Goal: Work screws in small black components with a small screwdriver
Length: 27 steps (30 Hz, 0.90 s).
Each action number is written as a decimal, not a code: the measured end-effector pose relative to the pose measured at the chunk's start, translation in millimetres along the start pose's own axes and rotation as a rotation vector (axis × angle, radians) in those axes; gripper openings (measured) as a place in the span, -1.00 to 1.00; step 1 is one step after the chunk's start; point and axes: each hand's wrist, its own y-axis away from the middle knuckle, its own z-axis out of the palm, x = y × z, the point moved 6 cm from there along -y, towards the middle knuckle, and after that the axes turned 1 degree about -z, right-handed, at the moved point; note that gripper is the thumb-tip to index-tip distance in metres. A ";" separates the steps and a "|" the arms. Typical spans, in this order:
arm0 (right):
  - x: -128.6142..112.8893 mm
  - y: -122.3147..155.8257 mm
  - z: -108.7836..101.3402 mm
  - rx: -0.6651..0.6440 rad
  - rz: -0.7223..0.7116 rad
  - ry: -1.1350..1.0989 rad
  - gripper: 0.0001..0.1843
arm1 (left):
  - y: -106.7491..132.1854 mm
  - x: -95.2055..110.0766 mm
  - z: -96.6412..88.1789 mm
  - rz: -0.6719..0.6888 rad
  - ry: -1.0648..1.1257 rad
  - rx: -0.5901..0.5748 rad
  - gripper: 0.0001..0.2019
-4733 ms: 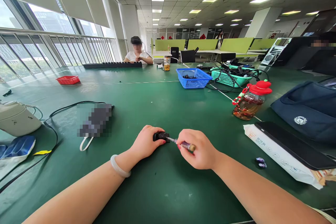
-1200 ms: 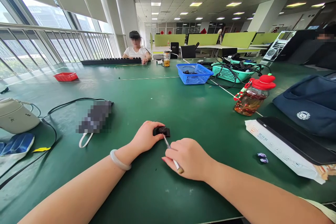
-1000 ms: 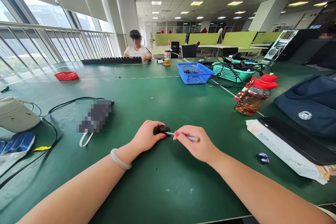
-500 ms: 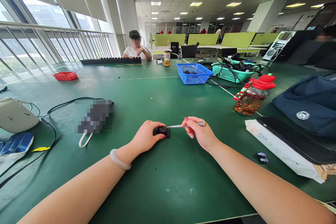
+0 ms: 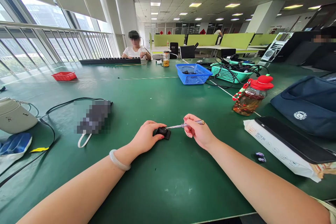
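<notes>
My left hand [image 5: 147, 135] is closed on a small black part [image 5: 165, 133] with a squarish base, pinching it between thumb and fingers on the green table [image 5: 173, 175]. Its exact kind is too small to make out. In my right hand [image 5: 198, 132] is a slim screwdriver [image 5: 181, 125] with a clear handle, held between thumb and fingers. The screwdriver points left, and its tip meets the top of the black part. My left palm hides some of the part's left side.
A blue basket [image 5: 193, 75] and a green basket of cables [image 5: 229, 73] stand further back. On the right are a red-lidded bottle [image 5: 250, 99], a dark bag [image 5: 307, 103] and a white packet [image 5: 280, 152] under a black case. A pixelated dark object [image 5: 96, 117] lies left.
The black part has turned slightly under my left hand. My right hand has moved a little, tilting the screwdriver's handle end upward. Across the table, the person's hand has lowered.
</notes>
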 end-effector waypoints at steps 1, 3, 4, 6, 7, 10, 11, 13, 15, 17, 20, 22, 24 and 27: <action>0.9 -0.3 -0.1 0.008 0.001 -0.006 -0.64 | 0.1 0.5 -0.1 0.000 0.000 -0.002 -0.61; 2.2 -1.1 -0.4 0.031 -0.004 -0.020 -0.61 | 0.1 1.0 -0.4 -0.003 0.002 -0.003 -0.61; 2.8 -1.7 -0.6 0.044 -0.007 -0.027 -0.60 | 0.1 0.9 -0.4 -0.005 0.004 -0.003 -0.61; 4.0 -3.0 -1.3 0.065 -0.009 -0.041 -0.57 | -0.1 0.3 -0.2 -0.010 0.006 -0.001 -0.61; 4.9 -3.9 -1.9 0.070 -0.003 -0.051 -0.56 | -0.3 -0.1 0.0 -0.011 0.006 -0.002 -0.61; 8.4 -6.6 -4.3 0.063 0.042 -0.084 -0.54 | -0.8 -1.0 0.2 -0.010 0.005 0.003 -0.61; 9.3 -7.4 -5.3 0.058 0.057 -0.095 -0.55 | -0.9 -1.1 0.1 -0.010 0.004 0.005 -0.61; 9.8 -8.5 -7.2 0.053 0.071 -0.106 -0.56 | -0.9 -0.8 0.1 -0.005 0.002 0.001 -0.61; 8.5 -8.7 -8.4 0.061 0.064 -0.101 -0.56 | -0.7 0.2 0.4 0.005 -0.001 -0.006 -0.62; 6.4 -8.1 -8.0 0.070 0.046 -0.080 -0.56 | -0.4 0.9 0.4 0.010 -0.002 -0.009 -0.61; 3.2 -6.8 -5.3 0.073 0.008 -0.031 -0.55 | -0.2 1.1 0.0 -0.002 -0.005 -0.009 -0.61; 1.9 -6.0 -4.2 0.078 -0.019 -0.005 -0.54 | -0.3 1.2 -0.1 -0.012 -0.008 -0.014 -0.61; 2.0 -5.5 -4.4 0.090 -0.035 0.008 -0.53 | -0.7 1.9 -0.3 -0.013 -0.008 -0.014 -0.61; 5.3 -5.2 -6.7 0.108 -0.011 -0.001 -0.52 | -1.2 2.6 -0.3 -0.013 -0.001 -0.013 -0.61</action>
